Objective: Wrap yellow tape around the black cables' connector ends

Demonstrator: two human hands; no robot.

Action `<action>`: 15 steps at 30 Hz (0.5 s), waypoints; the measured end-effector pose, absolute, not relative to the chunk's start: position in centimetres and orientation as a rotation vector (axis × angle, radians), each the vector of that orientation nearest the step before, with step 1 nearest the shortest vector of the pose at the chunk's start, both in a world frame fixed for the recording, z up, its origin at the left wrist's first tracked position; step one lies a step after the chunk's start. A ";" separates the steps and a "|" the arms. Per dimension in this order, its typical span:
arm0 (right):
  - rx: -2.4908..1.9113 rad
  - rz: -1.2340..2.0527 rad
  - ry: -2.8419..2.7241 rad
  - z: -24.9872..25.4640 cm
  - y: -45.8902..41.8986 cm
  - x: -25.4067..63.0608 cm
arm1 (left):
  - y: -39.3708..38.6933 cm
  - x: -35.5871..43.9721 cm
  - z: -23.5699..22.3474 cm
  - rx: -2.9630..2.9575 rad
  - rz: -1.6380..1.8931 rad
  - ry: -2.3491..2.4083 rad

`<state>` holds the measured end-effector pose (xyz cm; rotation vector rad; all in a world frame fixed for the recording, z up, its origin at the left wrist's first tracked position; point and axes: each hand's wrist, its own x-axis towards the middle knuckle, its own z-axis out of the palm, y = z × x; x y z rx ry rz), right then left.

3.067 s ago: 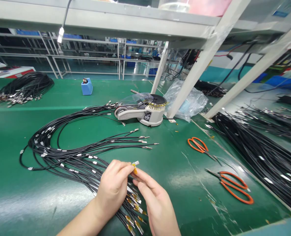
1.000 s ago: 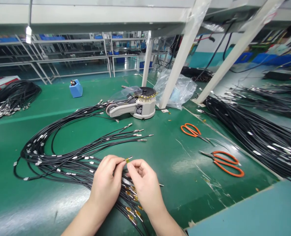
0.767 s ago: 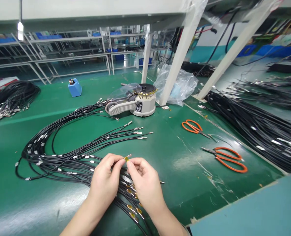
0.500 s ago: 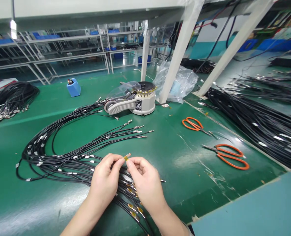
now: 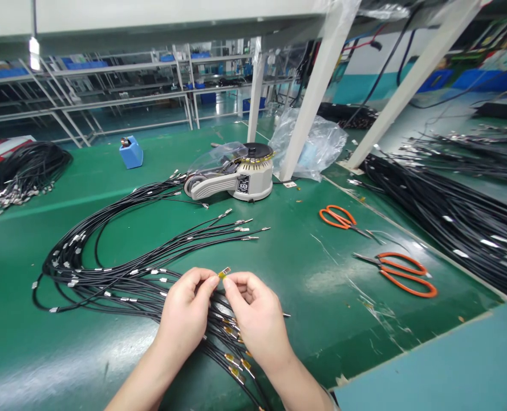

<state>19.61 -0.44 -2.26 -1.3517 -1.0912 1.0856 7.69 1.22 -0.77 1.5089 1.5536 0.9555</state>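
Between my two hands is a small metal cable connector (image 5: 226,270) with amber tape around its base. My left hand (image 5: 188,302) is closed in a pinch just behind the connector; the cable itself is hidden by the fingers. With thumb and forefinger, my right hand (image 5: 255,311) pinches at the taped part from the other side. Beneath both hands lies a bundle of black cables (image 5: 129,285), curving left and back across the green bench. Several cable ends with amber tape (image 5: 236,372) stick out below my right hand.
A tape dispenser machine (image 5: 248,177) stands behind the cables. Two orange-handled scissors (image 5: 339,217) lie to the right, near a large cable pile (image 5: 450,217). A blue block-shaped holder (image 5: 131,153) and another cable coil (image 5: 26,168) are at the back left. White posts (image 5: 317,91) rise from the bench.
The view has shifted slightly, so everything sits a little further right. Both hands keep their pinch; the connector has turned slightly and its flat face shows more.
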 end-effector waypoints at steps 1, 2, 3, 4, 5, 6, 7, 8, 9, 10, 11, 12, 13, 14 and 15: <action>-1.352 1.085 -1.097 -2.3 -0.4 19.6 | 1.2 7.7 -0.7 1.465 0.944 1.544; -1.352 1.084 -1.104 -2.4 -0.4 19.7 | 1.2 7.7 -0.6 1.424 0.935 1.531; -1.353 1.082 -1.111 -2.4 -0.3 19.7 | 1.3 7.7 -0.6 1.388 0.928 1.516; -1.353 1.080 -1.119 -2.4 -0.3 19.7 | 1.3 7.7 -0.5 1.358 0.924 1.498; -1.352 1.077 -1.128 -2.5 -0.3 19.7 | 1.3 7.7 -0.5 1.336 0.921 1.479; -1.350 1.073 -1.138 -2.5 -0.3 19.7 | 1.4 7.6 -0.4 1.317 0.920 1.458; -1.347 1.069 -1.150 -2.5 -0.2 19.8 | 1.5 7.6 -0.4 1.300 0.918 1.435; -1.344 1.060 -1.162 -2.5 -0.2 19.8 | 1.5 7.5 -0.5 1.279 0.918 1.409; -1.338 1.049 -1.174 -2.5 -0.2 19.8 | 1.6 7.5 -0.5 1.254 0.919 1.379; -1.330 1.035 -1.185 -2.5 -0.2 19.8 | 1.7 7.4 -0.6 1.228 0.920 1.342; -1.320 1.020 -1.194 -2.5 -0.2 19.8 | 1.8 7.3 -0.6 1.202 0.917 1.301; -1.308 1.006 -1.203 -2.6 -0.1 19.8 | 1.9 7.2 -0.6 1.181 0.907 1.258; -1.294 0.994 -1.212 -2.6 -0.1 19.8 | 2.0 7.1 -0.6 1.166 0.892 1.215; -1.278 0.989 -1.221 -2.7 -0.1 19.9 | 2.1 7.0 -0.6 1.157 0.873 1.172; -1.264 0.989 -1.230 -2.7 -0.1 19.9 | 2.1 6.8 -0.6 1.151 0.852 1.132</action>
